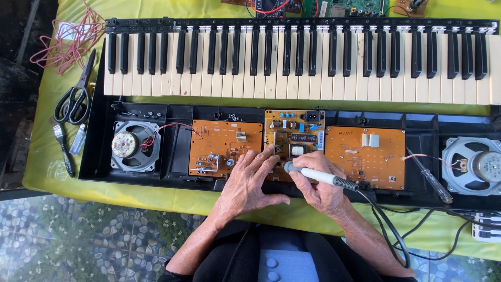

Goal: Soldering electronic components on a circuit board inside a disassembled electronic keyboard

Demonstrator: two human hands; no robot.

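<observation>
My right hand (pixel 319 190) has its grip closed around a soldering iron (pixel 319 176), white-handled with a black collar, held nearly level. Its tip end points left and sits at the lower edge of the middle board (pixel 295 137), the light orange one carrying a black connector, a blue part and a coil. The iron's black cord (pixel 389 230) runs off to the right and down over the tabletop (pixel 156 196), which is covered in yellow-green cloth.

My left hand (pixel 249 180) holds nothing; its grip is open, palm down, fingers (pixel 265 156) spread over the gap between the left board (pixel 224 147) and the middle board, the fingertips touching the middle board's lower left corner just beside the iron's tip.

All three orange boards lie in a row inside the black case (pixel 135 175) of an opened keyboard. The right board (pixel 365 156) has a white connector. A round speaker (pixel 133 145) with red wires sits at the case's left end, another speaker (pixel 472 165) at the right end. A clear-handled screwdriver (pixel 430 179) lies tilted between the right board and that speaker.

The keys (pixel 300 57), black and yellowed white, stretch across above the boards. Left of the case lie scissors (pixel 75 96), a small brush (pixel 63 149) and a tangle of pink wire (pixel 68 39). More circuit boards (pixel 339 7) show at the top edge, behind the keys.
</observation>
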